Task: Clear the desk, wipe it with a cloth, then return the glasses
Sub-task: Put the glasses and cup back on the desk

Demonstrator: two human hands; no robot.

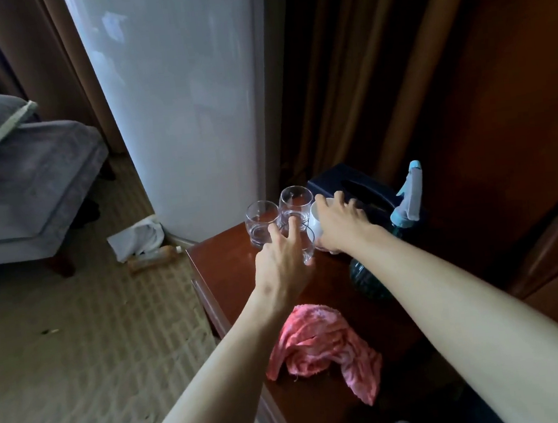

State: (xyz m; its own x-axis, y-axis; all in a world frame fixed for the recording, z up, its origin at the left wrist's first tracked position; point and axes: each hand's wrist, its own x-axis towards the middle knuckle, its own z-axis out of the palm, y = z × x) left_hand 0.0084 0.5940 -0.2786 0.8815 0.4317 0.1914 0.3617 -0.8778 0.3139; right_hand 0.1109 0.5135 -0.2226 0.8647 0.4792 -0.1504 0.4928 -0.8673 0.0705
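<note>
As both arms stretch toward the far corner of a dark wooden desk (229, 271), the head view shows a person working at a cluster of drinkware beside the curtain. The left hand (281, 262) has its fingers curled round a clear glass (303, 243), gripping it near the desk edge. Two more clear glasses, one on the left (262, 223) and one behind (295, 202), stand upright and close together just beyond it. The right hand (339, 222) lies over a white cup (319, 227), fingers draped across its top and thumb side low; it appears to be holding the cup, though the contact beneath the palm is hidden.

The glasses seem bunched at the corner so they can be taken in one go, which would suit either clearing them off or setting them back; which of the two cannot be told. A pink cloth (323, 348) lies crumpled on the near part of the desk, within easy reach for wiping. A spray bottle (407, 198) with a pale blue trigger stands by a dark tissue box (347, 183), probably kept at the back, out of the way.

No brand, label or writing can be read on any item.
</note>
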